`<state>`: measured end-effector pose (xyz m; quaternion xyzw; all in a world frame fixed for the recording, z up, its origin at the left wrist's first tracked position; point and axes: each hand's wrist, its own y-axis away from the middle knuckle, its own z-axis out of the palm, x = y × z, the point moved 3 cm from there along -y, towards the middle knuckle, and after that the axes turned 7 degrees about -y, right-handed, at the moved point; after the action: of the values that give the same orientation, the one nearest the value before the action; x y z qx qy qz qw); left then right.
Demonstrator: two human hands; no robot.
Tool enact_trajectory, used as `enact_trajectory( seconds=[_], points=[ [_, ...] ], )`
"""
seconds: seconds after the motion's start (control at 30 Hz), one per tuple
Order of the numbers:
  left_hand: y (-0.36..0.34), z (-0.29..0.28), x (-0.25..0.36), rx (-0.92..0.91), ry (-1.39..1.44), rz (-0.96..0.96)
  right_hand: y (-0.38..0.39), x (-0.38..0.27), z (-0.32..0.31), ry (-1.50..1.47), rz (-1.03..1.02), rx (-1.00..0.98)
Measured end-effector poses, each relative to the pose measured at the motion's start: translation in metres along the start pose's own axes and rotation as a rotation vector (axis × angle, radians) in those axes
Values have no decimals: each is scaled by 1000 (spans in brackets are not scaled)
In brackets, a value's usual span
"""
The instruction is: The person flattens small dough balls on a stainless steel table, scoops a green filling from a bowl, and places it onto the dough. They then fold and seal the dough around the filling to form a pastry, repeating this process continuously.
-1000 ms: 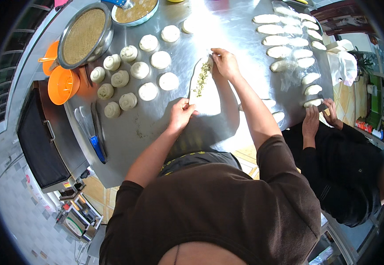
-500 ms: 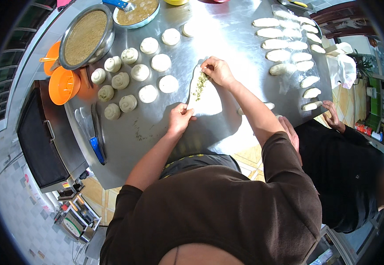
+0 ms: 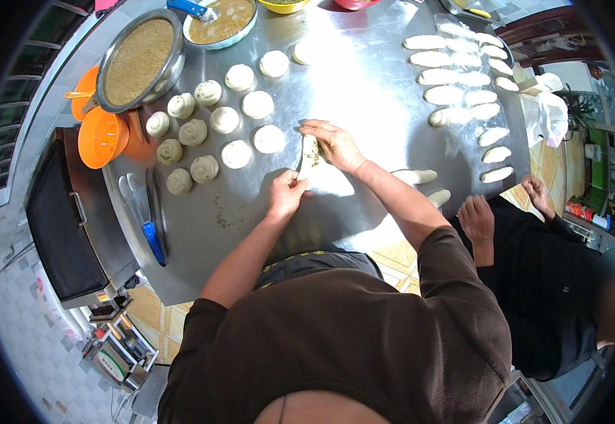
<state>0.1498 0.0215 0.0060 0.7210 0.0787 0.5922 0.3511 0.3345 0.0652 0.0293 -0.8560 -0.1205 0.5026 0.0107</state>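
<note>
A thin, pale sheet of dough (image 3: 327, 182) lies on the steel table in front of me, washed out by glare on its right. Chopped green bits (image 3: 314, 157) that look like scallion run along it. My left hand (image 3: 287, 193) pinches its near left edge between thumb and fingers. At the far end, my right hand (image 3: 335, 146) is closed on the dough, its fingers bent over the edge and hiding part of the filling. Left of the sheet sit several coiled dough rolls (image 3: 225, 119), the closest one (image 3: 269, 139) just beyond my left hand.
A steel bowl (image 3: 177, 74) of brownish paste and another bowl (image 3: 252, 28) with a blue-handled brush stand far left, beside orange bowls (image 3: 102, 138). Blue-handled tools (image 3: 154, 242) lie left. Long dough pieces (image 3: 443, 95) line the right; a co-worker's hand (image 3: 477, 219) is at the right edge.
My right hand has moved toward me and left, and the far end of the dough has come nearer with it. The co-worker's hand has shifted, and two dough pieces show more fully beside it.
</note>
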Motion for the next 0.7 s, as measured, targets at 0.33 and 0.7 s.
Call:
enact_trajectory(
  seconds=[0.33, 0.7],
  points=[
    [-5, -6, -18, -9, -24, 36, 9, 11, -23, -67, 207, -15],
    [-5, -7, -27, 5, -42, 74, 10, -18, 15, 101, -1, 86]
  ],
)
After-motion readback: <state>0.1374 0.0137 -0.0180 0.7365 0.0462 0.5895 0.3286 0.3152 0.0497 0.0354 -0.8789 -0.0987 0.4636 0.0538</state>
